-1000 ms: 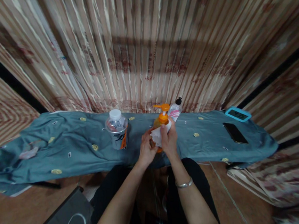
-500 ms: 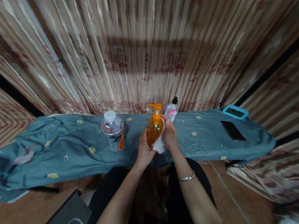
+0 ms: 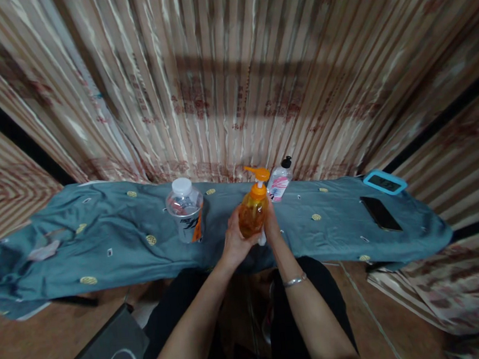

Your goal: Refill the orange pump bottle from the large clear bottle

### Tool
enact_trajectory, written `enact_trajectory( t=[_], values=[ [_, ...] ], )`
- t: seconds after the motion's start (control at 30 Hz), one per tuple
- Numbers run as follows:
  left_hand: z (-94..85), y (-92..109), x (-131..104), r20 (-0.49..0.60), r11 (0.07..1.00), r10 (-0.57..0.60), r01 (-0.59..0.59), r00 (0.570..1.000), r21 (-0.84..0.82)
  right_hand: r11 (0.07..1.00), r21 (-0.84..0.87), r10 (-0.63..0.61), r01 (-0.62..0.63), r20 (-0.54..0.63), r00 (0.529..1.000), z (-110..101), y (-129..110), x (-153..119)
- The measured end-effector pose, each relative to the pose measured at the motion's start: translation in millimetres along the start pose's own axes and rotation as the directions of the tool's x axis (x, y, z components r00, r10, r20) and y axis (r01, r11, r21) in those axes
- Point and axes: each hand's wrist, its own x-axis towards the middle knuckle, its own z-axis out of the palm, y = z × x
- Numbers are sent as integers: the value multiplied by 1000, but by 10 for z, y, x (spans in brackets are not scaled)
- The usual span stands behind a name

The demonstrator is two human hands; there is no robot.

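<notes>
An orange-topped pump bottle (image 3: pixel 252 214) with amber liquid is held up over the bench, tilted slightly. My left hand (image 3: pixel 233 240) is closed around its lower left side. On the far right side, my right hand (image 3: pixel 271 225) presses a white cloth or tissue (image 3: pixel 262 239) against the bottle; most of that cloth and the right fingers are hidden behind it. Just behind stands a clear bottle (image 3: pixel 280 184) with a pink label and black top. To the left is a transparent plastic jar (image 3: pixel 187 211) with a white lid and a grey-and-orange label.
A blue-green patterned cloth (image 3: pixel 122 234) covers the long bench. At its right end lie a blue-framed digital clock (image 3: pixel 384 182) and a dark phone (image 3: pixel 380 213). A pale crumpled scrap (image 3: pixel 44 251) lies at the left. Behind hangs a striped curtain (image 3: pixel 222 80).
The pump bottle has turned in my hands, and its body now covers most of the white cloth. My right hand has slipped farther behind it. The whole view has shifted slightly.
</notes>
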Motion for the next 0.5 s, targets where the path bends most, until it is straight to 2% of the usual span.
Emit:
enact_trajectory(
  t=[0.1,0.17,0.23,0.33,0.43,0.5],
  values=[
    [-36,40,17,39,992,-44,48,998,-117,996,-11,85,-85,6,996,-81,46,-155],
    [-60,62,22,68,979,-78,89,995,-185,992,-25,123,-122,29,992,-113,-38,-143],
    [-76,76,19,70,971,-96,109,993,-213,988,-39,150,-148,77,986,-117,-227,-21],
    [-78,84,16,25,978,-82,86,996,-192,984,-61,176,-167,182,967,-45,-641,299],
    [-68,103,26,16,980,-70,72,997,-188,979,-95,201,-180,304,931,132,-1004,605],
    [-65,128,37,15,971,-83,84,996,-222,973,-126,227,-194,368,902,266,-1113,718]
  ],
)
